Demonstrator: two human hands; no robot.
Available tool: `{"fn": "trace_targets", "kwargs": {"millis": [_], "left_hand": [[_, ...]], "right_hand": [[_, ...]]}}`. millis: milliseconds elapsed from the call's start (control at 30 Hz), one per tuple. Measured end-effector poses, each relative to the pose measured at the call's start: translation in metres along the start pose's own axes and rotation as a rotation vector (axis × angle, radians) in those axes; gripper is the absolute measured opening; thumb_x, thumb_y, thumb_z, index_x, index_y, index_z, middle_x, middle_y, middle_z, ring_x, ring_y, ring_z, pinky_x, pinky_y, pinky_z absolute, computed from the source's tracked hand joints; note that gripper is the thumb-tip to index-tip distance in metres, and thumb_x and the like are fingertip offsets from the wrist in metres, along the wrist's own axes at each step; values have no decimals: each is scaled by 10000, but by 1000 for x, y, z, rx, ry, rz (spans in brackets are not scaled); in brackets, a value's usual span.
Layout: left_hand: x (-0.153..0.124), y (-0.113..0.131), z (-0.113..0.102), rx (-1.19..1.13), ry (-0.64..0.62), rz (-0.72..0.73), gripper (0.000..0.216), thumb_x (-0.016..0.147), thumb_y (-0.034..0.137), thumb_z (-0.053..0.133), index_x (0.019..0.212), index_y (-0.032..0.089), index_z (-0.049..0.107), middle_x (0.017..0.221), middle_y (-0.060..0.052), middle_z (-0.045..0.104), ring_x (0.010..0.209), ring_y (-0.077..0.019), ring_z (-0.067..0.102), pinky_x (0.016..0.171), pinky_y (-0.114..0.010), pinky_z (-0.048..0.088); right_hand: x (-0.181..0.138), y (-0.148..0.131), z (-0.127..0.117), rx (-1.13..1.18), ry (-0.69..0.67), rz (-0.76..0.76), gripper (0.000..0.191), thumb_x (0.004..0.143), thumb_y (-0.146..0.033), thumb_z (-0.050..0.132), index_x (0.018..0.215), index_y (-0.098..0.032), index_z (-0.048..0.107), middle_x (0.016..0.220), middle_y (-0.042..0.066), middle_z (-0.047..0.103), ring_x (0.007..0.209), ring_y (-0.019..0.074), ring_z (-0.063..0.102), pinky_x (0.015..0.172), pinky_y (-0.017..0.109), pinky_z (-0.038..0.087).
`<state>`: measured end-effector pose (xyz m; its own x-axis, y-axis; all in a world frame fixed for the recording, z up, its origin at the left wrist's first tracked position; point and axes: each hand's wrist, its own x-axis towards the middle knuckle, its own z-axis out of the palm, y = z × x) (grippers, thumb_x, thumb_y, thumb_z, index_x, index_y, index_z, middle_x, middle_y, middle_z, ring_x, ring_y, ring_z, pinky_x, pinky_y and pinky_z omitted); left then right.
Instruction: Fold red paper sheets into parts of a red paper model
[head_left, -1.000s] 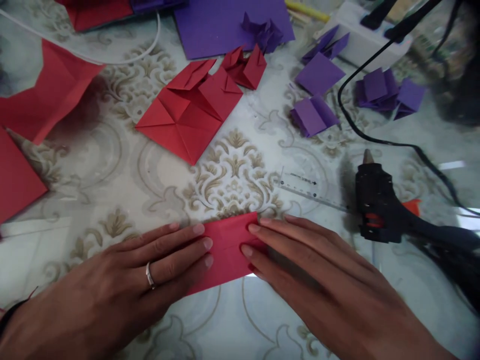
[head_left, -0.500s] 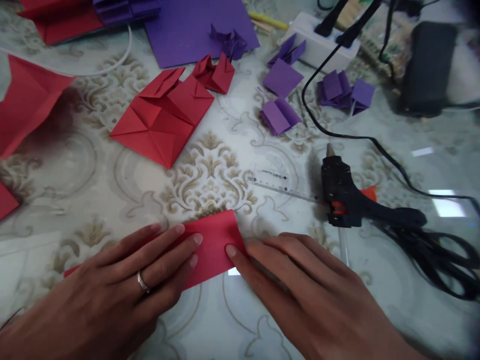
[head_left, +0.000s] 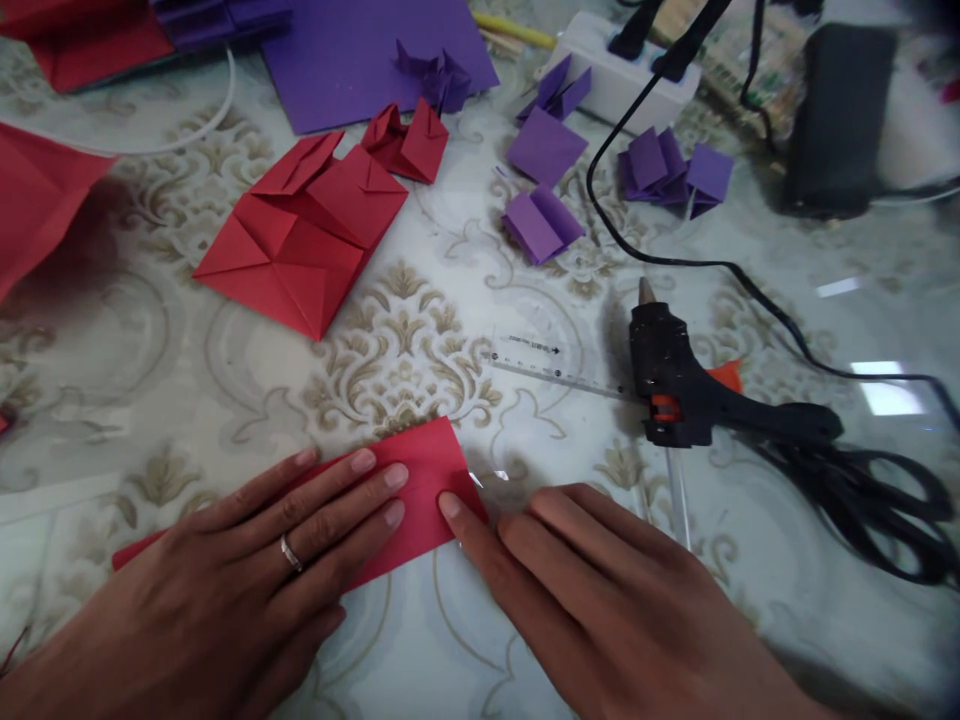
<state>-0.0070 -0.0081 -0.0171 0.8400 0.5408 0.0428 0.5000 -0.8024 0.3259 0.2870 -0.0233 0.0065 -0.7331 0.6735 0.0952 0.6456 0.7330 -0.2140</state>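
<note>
A red paper strip (head_left: 427, 455) lies slantwise on the table in front of me. My left hand (head_left: 270, 550), with a ring on one finger, rests flat across it, fingers stretched out and pressing it down. Much of the strip's left part is hidden beneath that hand. At the strip's right end, the thumb of my right hand (head_left: 600, 590) presses on top near the lower corner, while the other fingers curl in beside the edge. Whether any of those fingers reach under the paper is hidden.
Beyond are a folded red paper piece (head_left: 300, 240), a smaller one (head_left: 409, 140), purple folded pieces (head_left: 544, 225) and a purple sheet (head_left: 360, 60). To the right lie a clear ruler (head_left: 555, 375), a glue gun (head_left: 667, 375), black-handled scissors (head_left: 900, 510) and a power strip (head_left: 637, 80) with a cord.
The whole view has shifted slightly, so things appear further left. My right thumb stays on the strip's edge, while its curled fingers have drawn a little away from the paper.
</note>
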Motion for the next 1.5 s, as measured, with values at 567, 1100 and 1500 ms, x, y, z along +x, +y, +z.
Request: {"fn": "trace_targets", "kwargs": {"millis": [567, 1100, 1500], "left_hand": [[2, 2, -6, 112, -50, 23, 665, 992, 162, 458, 1646, 183, 340, 1746, -10, 287, 1613, -171, 248, 1351, -331, 95], [-6, 18, -11, -6, 41, -92, 574, 1005, 46, 430, 1575, 111, 448, 1678, -94, 419, 1582, -226, 337, 1277, -419, 379], [-6, 4, -22, -157, -54, -3, 842, 775, -79, 355, 1597, 104, 351, 1682, -104, 410, 1620, -185, 207, 1297, -471, 335]], "right_hand": [[0, -1, 6, -85, 17, 73, 357, 1060, -163, 505, 1356, -51, 670, 1115, 139, 789, 910, 279, 707, 784, 446, 586], [4, 12, 15, -54, -32, -22, 369, 978, -79, 527, 1323, -78, 657, 1607, 188, 509, 1539, 286, 404, 1298, 509, 295], [13, 3, 15, -94, -56, -153, 580, 966, -54, 448, 1545, -84, 480, 1678, 160, 409, 1570, 323, 335, 1249, 583, 341]]}}
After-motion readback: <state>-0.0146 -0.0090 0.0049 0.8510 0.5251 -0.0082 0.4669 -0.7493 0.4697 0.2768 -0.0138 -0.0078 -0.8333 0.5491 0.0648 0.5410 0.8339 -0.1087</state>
